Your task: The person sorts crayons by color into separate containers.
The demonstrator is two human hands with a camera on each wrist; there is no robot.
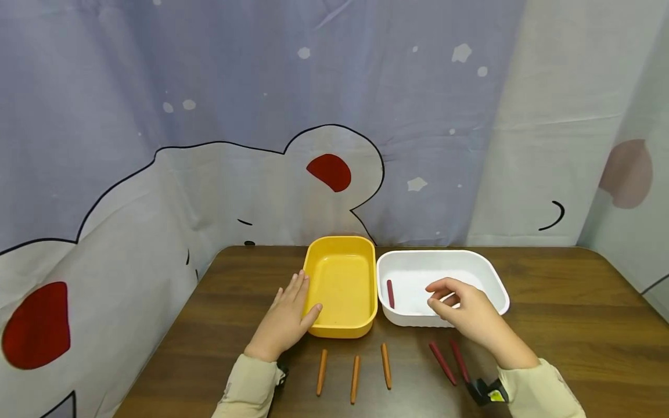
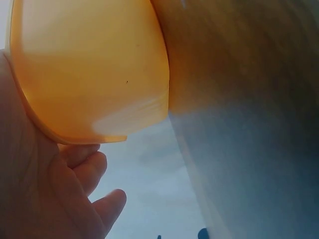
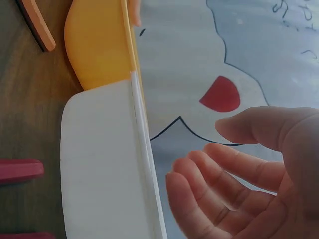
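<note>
My left hand [image 1: 282,322] rests with straight fingers along the left rim of a yellow plastic tray [image 1: 342,293], thumb over its near corner. Nothing lies in that tray. My right hand [image 1: 473,313] hovers above the white tray [image 1: 415,270], fingers loosely bent and nothing between thumb and fingertips, as the right wrist view also shows. Inside the white tray one dark red crayon-like stick [image 1: 390,294] lies near the left wall. Two more dark red sticks [image 1: 442,363] are on the table below my right hand, one partly hidden by the wrist strap.
Three orange sticks [image 1: 355,379] lie spaced apart on the brown wooden table [image 1: 564,302], in front of the yellow tray. The trays stand side by side near the table's back edge. A printed curtain [image 1: 235,87] hangs behind and at both sides.
</note>
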